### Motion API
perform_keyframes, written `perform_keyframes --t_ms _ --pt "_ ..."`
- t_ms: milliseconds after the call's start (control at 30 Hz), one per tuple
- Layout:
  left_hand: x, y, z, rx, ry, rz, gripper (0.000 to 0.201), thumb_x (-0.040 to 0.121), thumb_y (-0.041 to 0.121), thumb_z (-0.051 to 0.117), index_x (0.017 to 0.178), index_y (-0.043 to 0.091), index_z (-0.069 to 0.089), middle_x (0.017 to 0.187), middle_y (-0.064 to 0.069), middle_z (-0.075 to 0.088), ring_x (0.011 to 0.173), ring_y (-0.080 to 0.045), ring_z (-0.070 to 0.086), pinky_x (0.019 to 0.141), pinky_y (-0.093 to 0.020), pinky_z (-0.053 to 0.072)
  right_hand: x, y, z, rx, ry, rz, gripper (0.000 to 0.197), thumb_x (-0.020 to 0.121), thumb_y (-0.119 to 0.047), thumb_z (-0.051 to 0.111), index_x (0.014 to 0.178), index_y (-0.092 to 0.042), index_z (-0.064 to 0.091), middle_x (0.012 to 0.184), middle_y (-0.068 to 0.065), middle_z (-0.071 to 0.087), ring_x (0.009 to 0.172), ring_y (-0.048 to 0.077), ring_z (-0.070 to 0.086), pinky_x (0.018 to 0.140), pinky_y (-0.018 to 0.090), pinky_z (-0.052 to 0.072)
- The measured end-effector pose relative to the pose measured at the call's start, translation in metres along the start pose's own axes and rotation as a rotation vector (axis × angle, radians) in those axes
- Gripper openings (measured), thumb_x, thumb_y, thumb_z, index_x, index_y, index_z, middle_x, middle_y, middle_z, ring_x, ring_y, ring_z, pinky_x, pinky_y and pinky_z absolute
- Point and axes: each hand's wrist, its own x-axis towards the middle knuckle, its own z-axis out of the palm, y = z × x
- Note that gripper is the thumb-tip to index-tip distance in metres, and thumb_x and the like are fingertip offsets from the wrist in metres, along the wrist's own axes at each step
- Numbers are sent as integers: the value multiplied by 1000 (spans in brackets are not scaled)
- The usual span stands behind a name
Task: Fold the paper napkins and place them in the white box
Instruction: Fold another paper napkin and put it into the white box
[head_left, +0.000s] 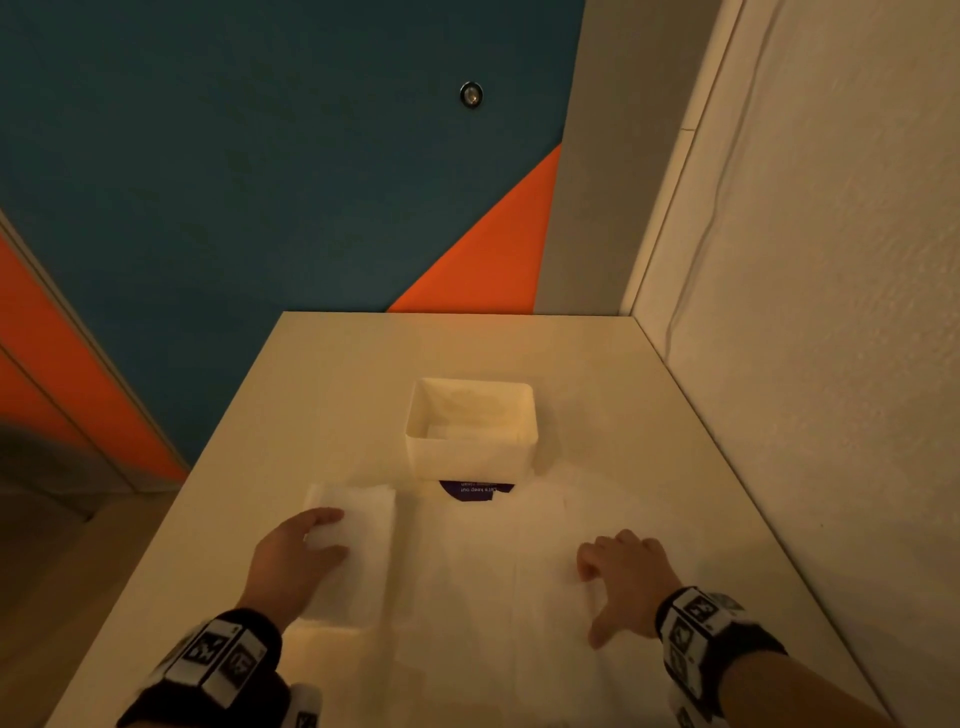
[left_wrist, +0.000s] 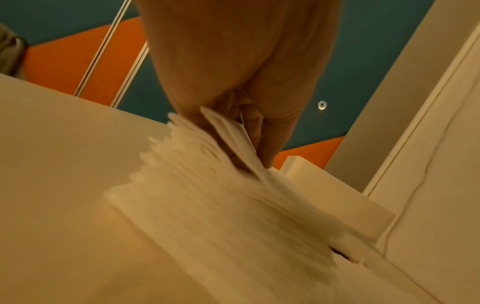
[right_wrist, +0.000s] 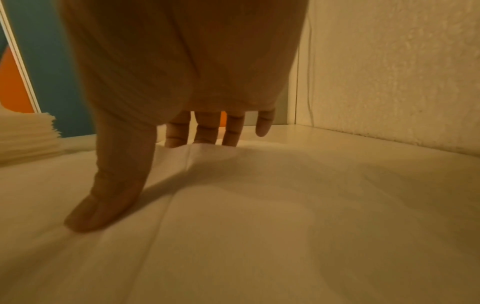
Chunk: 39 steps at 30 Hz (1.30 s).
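Left hand pinching top sheet of white paper napkin stack at 9 o'clock, right hand spread, pressing unfolded white napkin; peeling one sheet only is advisable.

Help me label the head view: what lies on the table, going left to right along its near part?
Left hand on the napkin stack → unfolded napkin spread flat → right hand resting on that napkin's right part. The white box sits farther back, so it is left out.

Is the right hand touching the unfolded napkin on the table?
Touching. The right wrist view shows the right hand with its thumb and fingertips pressed down on the unfolded napkin.
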Motion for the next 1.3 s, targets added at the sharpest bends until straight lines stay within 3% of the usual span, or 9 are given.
perform_keyframes --t_ms 300,467,600,767,900,967,1033,1167,1300 --pt "5 0 2 383 50 41 32 83 19 66 115 24 65 135 -9 47 116 -30 47 102 -37 32 -8 -1 -14 149 -19 24 35 79 -44 67 65 -33 36 75 -15 41 88 16 43 84 34 29" --pt "-8 22 4 729 77 15 44 81 44 63 124 44 51 150 1 12 131 -33 17 107 -48 28 -13 2 -37 321 49 -46 12 86 -36 64 92 -27 57 92 -8 54 93 16 52 82 27 41" --pt "-13 48 13 437 30 224 27 77 46 66 104 43 60 130 9 45 123 -24 36 102 -42 33 -13 -6 -59 553 291 -45 24 89 -24 64 97 -2 69 96 8 68 93 24 63 75 21 43" --pt "-29 88 34 -196 -410 83 19 79 42 70 94 29 69 104 14 64 101 -5 57 77 -14 41 -25 -35 -90 1112 547 -100 11 89 -11 62 88 -13 73 81 -2 74 73 9 68 59 15 50" --pt "-39 104 46 -317 -580 -9 60 58 69 60 103 31 65 109 9 67 104 -11 59 89 -28 46 -40 -55 -109 1365 626 -220 13 90 -6 59 93 -10 72 85 0 74 73 8 67 61 18 51" --pt "-42 108 49 -534 -652 -17 59 68 62 62 114 25 63 114 3 69 109 -19 63 99 -38 47 -44 -61 -113 1441 645 -257 15 90 -6 58 92 -11 71 88 1 74 77 10 67 66 21 54" --pt "-46 114 47 -703 -645 -11 41 85 43 64 114 15 64 111 -4 71 103 -22 66 92 -37 52 -46 -64 -114 1525 663 -250 15 91 -8 56 93 -11 71 93 3 74 84 14 68 76 29 56" --pt "-49 127 40 -754 -481 121 21 94 17 52 79 10 65 63 4 67 53 -5 61 49 -16 47 -52 -60 -110 1640 573 -245 17 91 -15 55 99 -11 70 98 7 73 89 23 69 79 40 57" --pt "-44 131 31 -708 -412 220 22 94 20 52 91 7 70 75 -4 70 62 -12 64 53 -22 49 -54 -51 -102 1693 371 -273 29 81 -12 61 110 -11 66 104 9 73 94 26 69 69 32 57"
